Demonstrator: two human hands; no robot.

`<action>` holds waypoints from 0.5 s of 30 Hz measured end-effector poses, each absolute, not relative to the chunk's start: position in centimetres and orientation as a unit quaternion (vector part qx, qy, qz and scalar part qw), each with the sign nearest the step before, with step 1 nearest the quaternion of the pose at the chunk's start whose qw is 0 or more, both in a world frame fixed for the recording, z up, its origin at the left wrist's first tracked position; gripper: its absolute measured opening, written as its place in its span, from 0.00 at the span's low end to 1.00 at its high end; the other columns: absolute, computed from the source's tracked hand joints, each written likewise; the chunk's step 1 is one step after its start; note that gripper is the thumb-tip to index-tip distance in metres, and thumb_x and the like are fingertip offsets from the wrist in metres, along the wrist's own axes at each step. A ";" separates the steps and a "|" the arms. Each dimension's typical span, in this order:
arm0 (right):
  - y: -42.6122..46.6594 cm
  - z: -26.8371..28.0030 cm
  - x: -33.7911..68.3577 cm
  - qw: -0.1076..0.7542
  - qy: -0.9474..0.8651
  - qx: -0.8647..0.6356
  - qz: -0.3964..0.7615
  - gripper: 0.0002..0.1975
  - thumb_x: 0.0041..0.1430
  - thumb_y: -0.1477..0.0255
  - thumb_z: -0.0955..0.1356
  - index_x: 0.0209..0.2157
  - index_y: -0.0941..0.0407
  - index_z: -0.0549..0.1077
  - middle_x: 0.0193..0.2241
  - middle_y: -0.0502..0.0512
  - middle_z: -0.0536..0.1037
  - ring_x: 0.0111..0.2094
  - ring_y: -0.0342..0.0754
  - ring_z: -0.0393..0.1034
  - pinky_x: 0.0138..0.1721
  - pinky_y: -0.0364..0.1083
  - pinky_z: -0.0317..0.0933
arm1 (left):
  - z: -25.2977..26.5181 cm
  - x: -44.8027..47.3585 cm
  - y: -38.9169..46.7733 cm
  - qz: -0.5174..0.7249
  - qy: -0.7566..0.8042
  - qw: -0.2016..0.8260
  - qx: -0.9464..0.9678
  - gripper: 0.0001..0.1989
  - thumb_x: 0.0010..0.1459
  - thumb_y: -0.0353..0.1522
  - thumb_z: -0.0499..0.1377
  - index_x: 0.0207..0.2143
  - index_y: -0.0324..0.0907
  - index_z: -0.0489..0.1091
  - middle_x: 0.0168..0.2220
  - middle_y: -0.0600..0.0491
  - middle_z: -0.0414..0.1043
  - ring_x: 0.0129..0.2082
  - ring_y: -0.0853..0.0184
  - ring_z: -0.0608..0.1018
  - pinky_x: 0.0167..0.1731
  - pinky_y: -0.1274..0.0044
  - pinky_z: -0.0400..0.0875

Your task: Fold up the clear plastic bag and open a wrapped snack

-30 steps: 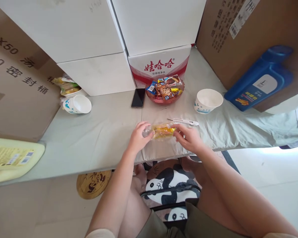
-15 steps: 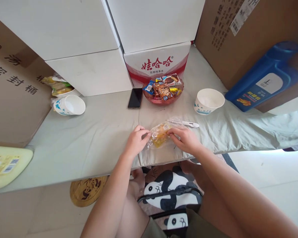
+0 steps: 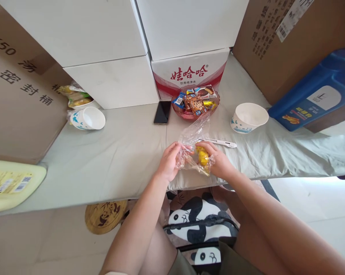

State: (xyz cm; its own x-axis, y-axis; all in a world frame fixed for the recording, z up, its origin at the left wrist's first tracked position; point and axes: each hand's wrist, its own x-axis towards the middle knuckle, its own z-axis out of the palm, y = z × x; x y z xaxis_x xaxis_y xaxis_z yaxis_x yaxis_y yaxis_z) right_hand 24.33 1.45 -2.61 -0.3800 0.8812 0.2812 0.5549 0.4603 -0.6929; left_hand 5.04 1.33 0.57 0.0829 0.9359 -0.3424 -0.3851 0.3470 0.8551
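Head view | left hand (image 3: 169, 165) pinches clear crinkled plastic wrapper (image 3: 193, 133) | right hand (image 3: 218, 162) grips yellow snack (image 3: 202, 156) inside it | both above grey cloth-covered table (image 3: 109, 152), near white pen-like tool (image 3: 221, 143)

One camera sat on the person's head and looked forward and steeply down. It faced the desk (image 3: 103, 160) from its near edge, with stacked boxes (image 3: 109, 80) closing off the far side. The hands (image 3: 195, 164) lay close, near the middle of the frame, and the person's own arms and knees filled the bottom. The wide lens bent the edges. There was no second view.
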 end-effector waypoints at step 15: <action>1.7 -1.6 25.2 0.429 -0.661 -0.608 0.091 0.17 0.50 0.66 0.71 0.44 0.51 0.70 0.47 0.61 0.66 0.49 0.57 0.66 0.40 0.55 0.72 | 1.7 -0.1 1.8 0.567 0.535 0.599 0.181 0.06 0.48 0.34 0.56 0.23 0.42 0.61 0.23 0.58 0.65 0.17 0.77 0.63 0.15 0.83 0.50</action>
State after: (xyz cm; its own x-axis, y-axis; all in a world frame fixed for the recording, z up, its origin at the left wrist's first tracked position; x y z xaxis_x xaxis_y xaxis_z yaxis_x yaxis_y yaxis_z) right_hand 25.22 1.68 -1.63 0.1086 0.8825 0.4576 0.7268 0.2435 -0.6422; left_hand -0.07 1.81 1.75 -0.2159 0.8737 -0.4360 -0.4865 0.2909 0.8238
